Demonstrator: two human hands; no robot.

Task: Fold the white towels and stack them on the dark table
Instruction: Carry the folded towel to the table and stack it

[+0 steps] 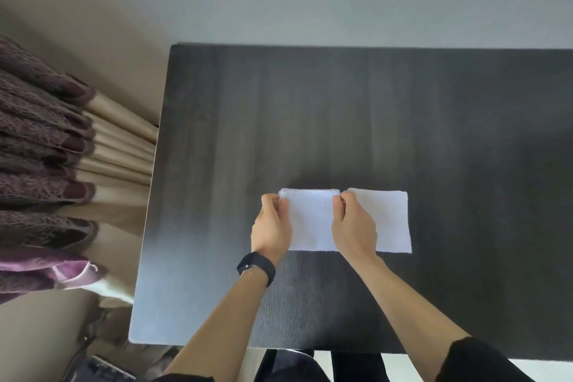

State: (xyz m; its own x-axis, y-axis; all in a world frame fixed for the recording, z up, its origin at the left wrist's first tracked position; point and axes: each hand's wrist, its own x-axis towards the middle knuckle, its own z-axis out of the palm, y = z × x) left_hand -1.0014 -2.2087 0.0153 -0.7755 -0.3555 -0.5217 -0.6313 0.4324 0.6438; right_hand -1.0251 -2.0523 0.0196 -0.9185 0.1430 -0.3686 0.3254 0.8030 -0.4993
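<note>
Mid-fold, by the look of it. Pinching the far corners of the towel's (pixel 387 220) left portion with left hand (pixel 271 223) and right hand (pixel 353 226), near the worktop's (pixel 310 118) front edge, mid-width. Next, likely: lay that portion over the right half, match edges, press flat.

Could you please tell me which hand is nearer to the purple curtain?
Left. The left hand pinches the towel at its far left corner, toward the curtain; the right hand pinches its far edge farther right.
</note>
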